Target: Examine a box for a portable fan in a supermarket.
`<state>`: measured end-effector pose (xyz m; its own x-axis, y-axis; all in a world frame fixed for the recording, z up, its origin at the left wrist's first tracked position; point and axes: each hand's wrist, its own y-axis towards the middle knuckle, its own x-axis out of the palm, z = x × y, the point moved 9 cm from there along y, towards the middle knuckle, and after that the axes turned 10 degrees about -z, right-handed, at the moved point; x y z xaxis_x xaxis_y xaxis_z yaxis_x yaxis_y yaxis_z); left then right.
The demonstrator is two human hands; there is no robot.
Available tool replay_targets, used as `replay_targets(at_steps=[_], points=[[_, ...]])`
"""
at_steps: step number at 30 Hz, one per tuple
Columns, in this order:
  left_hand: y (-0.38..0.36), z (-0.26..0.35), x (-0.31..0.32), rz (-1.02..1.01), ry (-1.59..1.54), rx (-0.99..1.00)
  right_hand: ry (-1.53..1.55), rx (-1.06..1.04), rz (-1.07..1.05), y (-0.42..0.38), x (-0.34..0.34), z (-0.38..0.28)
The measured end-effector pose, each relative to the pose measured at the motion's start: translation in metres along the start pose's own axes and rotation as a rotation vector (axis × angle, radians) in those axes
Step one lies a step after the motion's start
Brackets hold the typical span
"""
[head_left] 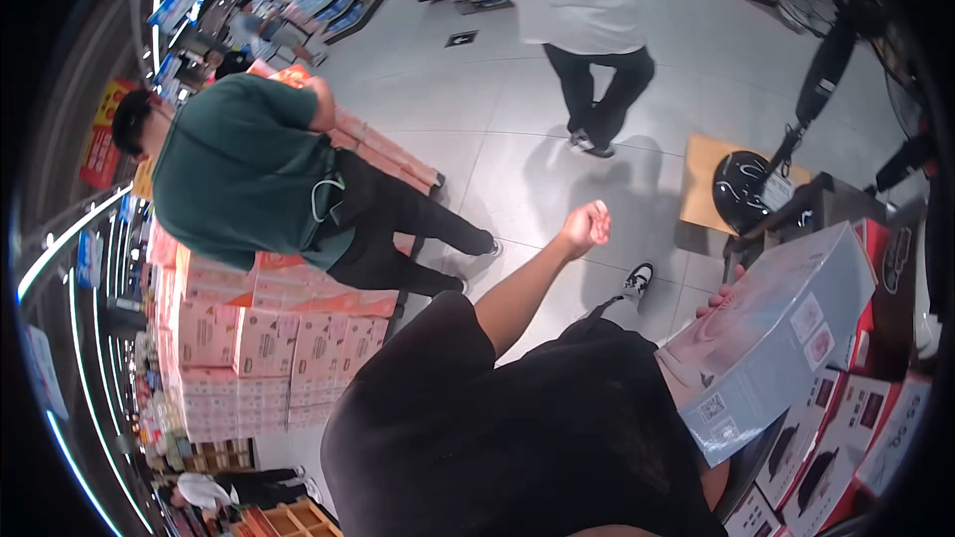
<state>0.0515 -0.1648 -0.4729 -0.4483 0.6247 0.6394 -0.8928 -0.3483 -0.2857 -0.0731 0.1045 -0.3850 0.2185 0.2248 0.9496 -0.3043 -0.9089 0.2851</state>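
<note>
My left hand (pixel 587 227) hangs out over the tiled floor with its fingers curled in, and nothing shows in it. On the right, the fingers of my right hand (pixel 722 292) wrap over the far edge of a large pale blue and pink box (pixel 761 343). This box is tilted against my right side and has a QR code and small round pictures on its face. My right palm and most of the forearm are hidden behind it.
White and red product boxes (pixel 831 447) lie beside the held box. A black fan base (pixel 741 189) stands on brown cardboard (pixel 701 179). A person in green (pixel 244 164) is beside stacked pink cartons (pixel 264 338); another in white (pixel 572 0) stands ahead.
</note>
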Motion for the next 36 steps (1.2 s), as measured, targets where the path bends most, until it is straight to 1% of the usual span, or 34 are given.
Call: replay_targets(at_steps=[1,2,3,4,5,7,8,9,10,11,12,14,15,16,17,18,19,20,21,22,23,24,25,26,27,28,30,32,33,34,35,36], points=[[-0.012,-0.021,-0.014,0.012,0.057,0.008,0.014,0.033,-0.018,0.006,0.005,0.004],[-0.032,-0.053,-0.021,0.132,0.124,-0.075,-0.026,0.089,-0.050,0.012,0.008,0.007],[-0.056,-0.092,-0.018,0.189,0.319,-0.204,-0.070,0.137,-0.082,0.017,0.011,0.011],[-0.085,-0.144,-0.016,0.099,0.618,-0.533,-0.067,0.152,-0.096,0.023,0.011,0.013],[-0.087,-0.137,-0.017,0.111,0.614,-0.519,-0.043,0.181,-0.118,0.028,0.013,0.016],[-0.088,-0.131,-0.010,0.065,0.117,-0.450,-0.025,0.213,-0.148,0.036,0.014,0.019],[-0.084,-0.091,-0.006,0.132,0.345,-0.378,-0.016,0.211,-0.128,0.034,0.009,0.019],[-0.076,-0.062,-0.015,0.125,0.227,-0.320,-0.009,0.204,-0.111,0.035,0.005,0.019],[-0.070,-0.026,-0.028,0.202,0.200,-0.201,-0.010,0.209,-0.115,0.038,0.005,0.018],[-0.064,0.004,-0.048,0.223,0.191,-0.081,-0.013,0.231,-0.117,0.039,0.006,0.019],[-0.060,0.038,-0.054,0.150,0.196,0.033,-0.016,0.250,-0.118,0.040,0.006,0.019],[-0.063,0.080,-0.057,0.189,0.101,0.123,-0.027,0.242,-0.152,0.041,0.001,0.016],[-0.065,0.074,-0.062,0.199,0.071,0.113,-0.039,0.233,-0.182,0.040,-0.004,0.013],[-0.064,0.064,-0.065,0.204,0.041,0.096,0.011,0.248,-0.284,0.042,-0.013,0.014],[-0.066,0.033,-0.066,0.233,-0.047,0.025,0.056,0.247,-0.373,0.042,-0.021,0.011],[-0.070,-0.020,-0.064,0.253,-0.133,-0.082,0.019,0.197,-0.338,0.042,-0.007,0.008],[-0.083,-0.086,-0.053,0.260,-0.167,-0.252,-0.017,0.088,-0.262,0.038,0.001,0.003],[-0.104,-0.165,-0.032,0.162,-0.136,-0.566,-0.067,0.040,-0.023,0.031,0.019,0.001],[-0.107,-0.165,-0.036,0.277,-0.056,-0.510,-0.041,-0.074,-0.092,0.028,0.013,-0.006],[-0.100,-0.151,-0.039,0.215,-0.098,-0.483,-0.078,-0.169,0.119,0.001,-0.014,-0.009],[-0.096,-0.137,-0.044,0.142,0.031,-0.584,-0.329,-0.235,0.303,-0.009,-0.036,-0.021],[-0.086,-0.107,-0.046,0.116,0.154,-0.527,-0.340,-0.284,0.391,-0.018,-0.026,-0.023],[-0.071,-0.068,-0.050,0.128,0.149,-0.421,-0.282,-0.293,0.413,-0.007,-0.001,-0.026],[-0.059,-0.030,-0.059,0.219,0.116,-0.268,-0.226,-0.299,0.408,0.010,0.022,-0.035],[-0.046,-0.001,-0.070,0.163,0.014,-0.134,-0.161,-0.294,0.396,0.013,0.030,-0.037],[-0.039,0.019,-0.068,0.051,-0.025,-0.047,-0.159,-0.310,0.421,0.006,0.026,-0.039],[-0.041,-0.001,-0.078,0.081,-0.143,-0.041,-0.319,-0.286,0.564,-0.004,0.015,-0.045],[-0.065,-0.131,-0.125,0.277,-0.118,-0.305,-0.326,-0.294,0.598,-0.011,0.004,-0.049],[-0.072,-0.139,-0.116,0.280,-0.107,-0.306,0.006,-0.288,0.534,-0.010,-0.010,-0.042],[-0.082,-0.140,-0.103,0.288,-0.017,-0.353,0.334,-0.278,0.459,-0.006,-0.015,-0.032],[-0.083,-0.136,-0.085,0.287,0.073,-0.396,-0.160,-0.357,0.512,-0.006,0.017,-0.044],[-0.088,-0.130,-0.073,0.293,0.158,-0.442,-0.157,-0.360,0.512,-0.008,0.003,-0.046]])
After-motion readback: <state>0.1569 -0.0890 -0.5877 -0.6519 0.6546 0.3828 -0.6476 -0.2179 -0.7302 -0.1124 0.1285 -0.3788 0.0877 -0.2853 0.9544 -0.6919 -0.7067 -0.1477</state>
